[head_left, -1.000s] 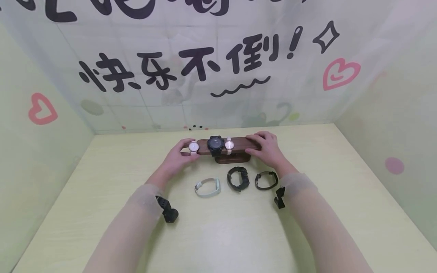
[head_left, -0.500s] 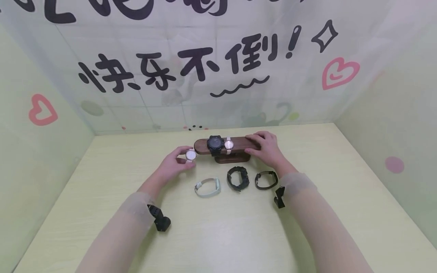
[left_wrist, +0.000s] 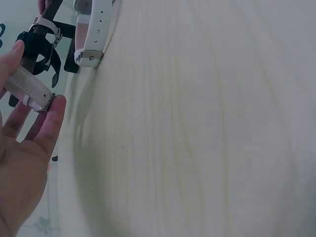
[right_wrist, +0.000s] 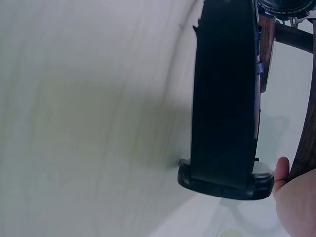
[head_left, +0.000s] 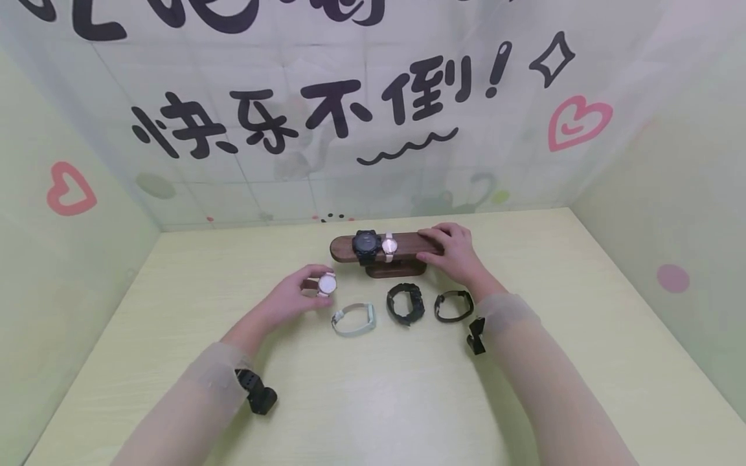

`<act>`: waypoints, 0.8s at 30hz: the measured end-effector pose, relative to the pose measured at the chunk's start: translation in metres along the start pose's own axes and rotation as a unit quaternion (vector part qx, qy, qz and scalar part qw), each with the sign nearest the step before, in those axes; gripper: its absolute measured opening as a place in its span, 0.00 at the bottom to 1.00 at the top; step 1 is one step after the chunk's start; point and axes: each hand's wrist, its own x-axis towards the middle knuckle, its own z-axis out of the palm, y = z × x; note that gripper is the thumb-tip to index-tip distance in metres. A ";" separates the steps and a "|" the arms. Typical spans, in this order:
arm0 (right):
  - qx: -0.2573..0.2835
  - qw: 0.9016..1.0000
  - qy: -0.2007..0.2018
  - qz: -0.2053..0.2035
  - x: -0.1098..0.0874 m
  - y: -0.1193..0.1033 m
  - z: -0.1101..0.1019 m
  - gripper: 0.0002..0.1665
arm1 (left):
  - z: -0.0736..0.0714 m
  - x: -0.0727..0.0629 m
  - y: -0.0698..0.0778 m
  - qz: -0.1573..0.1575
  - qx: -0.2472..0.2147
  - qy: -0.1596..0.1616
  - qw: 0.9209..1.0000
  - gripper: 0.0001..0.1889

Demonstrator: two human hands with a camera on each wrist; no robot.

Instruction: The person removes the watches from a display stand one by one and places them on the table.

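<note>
My left hand [head_left: 294,294] pinches a white-strapped watch [head_left: 327,284] with a round pale face, in front of the left end of the wooden watch stand [head_left: 342,250]. In the left wrist view, the white strap [left_wrist: 30,90] with its buckle lies between thumb and fingers. My right hand [head_left: 454,249] grips the stand's right end, thumb in front and fingers over the back. A chunky black watch [head_left: 366,243] and a small watch with a pale strap [head_left: 389,246] are round the stand's bar, side by side.
Before the stand lie a pale mint band watch [head_left: 354,320], a chunky black watch [head_left: 406,304] and a slim black band [head_left: 454,306], which looms large as a dark strap [right_wrist: 224,98] in the right wrist view. A printed wall sheet [head_left: 291,200] rises behind the table.
My left hand has drawn the white-strapped watch off the stand's left end, then moved it towards me. The right hand has stayed on the stand.
</note>
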 end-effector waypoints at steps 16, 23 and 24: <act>-0.002 1.000 0.001 0.002 -0.001 0.001 0.003 0.29 | 0.018 -0.025 0.002 0.020 0.018 -0.035 0.999 0.32; -0.005 1.000 0.004 0.005 -0.001 0.000 0.002 0.29 | 0.030 -0.035 -0.003 0.047 0.047 -0.030 0.997 0.30; -0.005 1.000 0.005 0.005 -0.001 0.000 0.002 0.29 | 0.032 -0.037 -0.004 0.049 0.050 -0.030 0.997 0.30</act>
